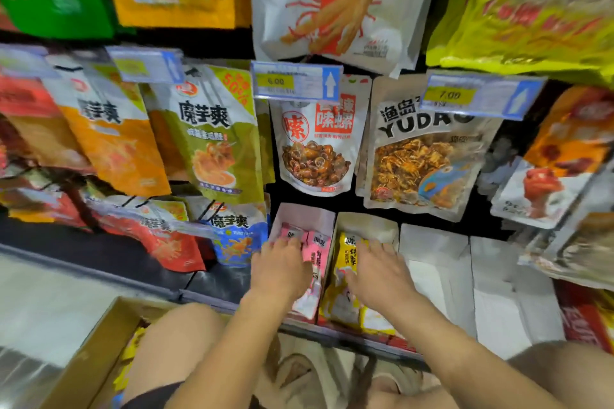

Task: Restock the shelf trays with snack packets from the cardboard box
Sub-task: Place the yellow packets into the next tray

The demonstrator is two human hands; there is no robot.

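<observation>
Two white shelf trays sit side by side on the bottom shelf. The left tray [310, 214] holds pink snack packets [314, 251]. The right tray [372, 224] holds yellow snack packets [347, 259]. My left hand [280, 271] lies on the pink packets with its fingers spread forward. On the yellow packets rests my right hand [378, 271], fingers stretched out and pressing down. The open cardboard box [99, 352] stands on the floor at the lower left, with yellow packets showing inside.
Two more white trays [432, 259] stand to the right of the yellow one. Hanging snack bags [319, 143] and price tags [295, 81] fill the rows above. My knees and sandalled feet [299, 372] are below the shelf edge.
</observation>
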